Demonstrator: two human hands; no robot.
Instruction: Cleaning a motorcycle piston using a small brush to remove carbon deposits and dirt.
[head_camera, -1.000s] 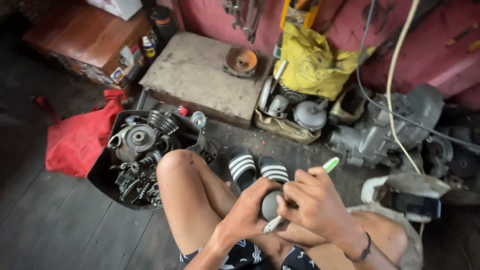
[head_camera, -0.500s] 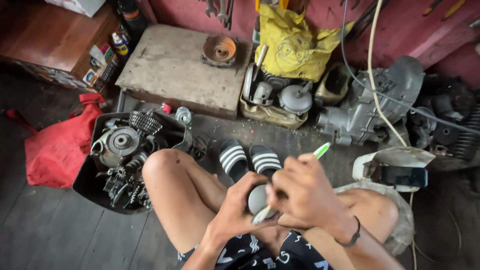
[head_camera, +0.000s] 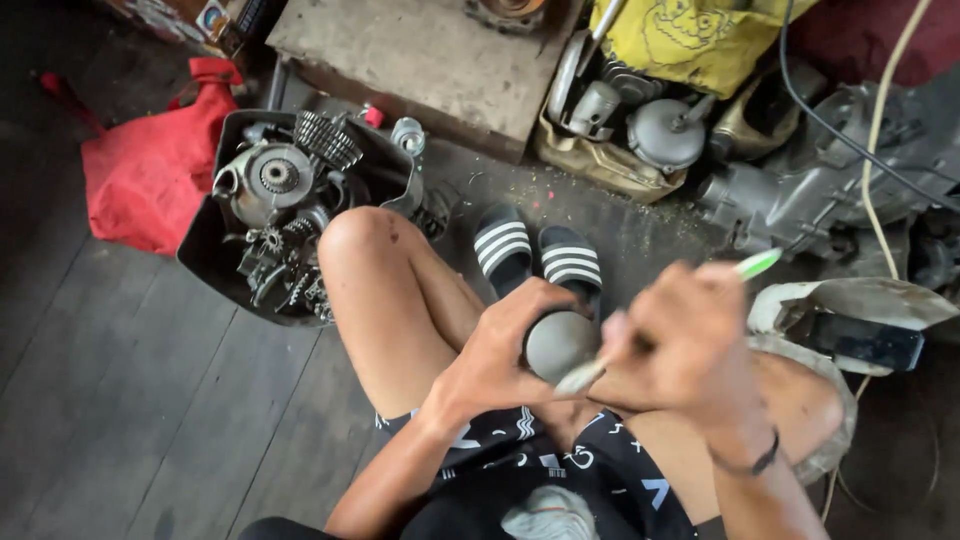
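Many engine parts (head_camera: 285, 200) on dark floorboards (head_camera: 120, 400)

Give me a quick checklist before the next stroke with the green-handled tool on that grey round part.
1. Left hand wrapped around the grey round part: ok.
2. Right hand gripping the green-handled tool: ok, though the hand is blurred.
3. Tool tip against the part: cannot tell, the tip is blurred.
4. Part held above the lap, off the floor: ok.
5. Feet in the striped sandals right under the work: not ok, anything dropped could land on them.
6. Black tub of engine parts close by the left knee: ok.
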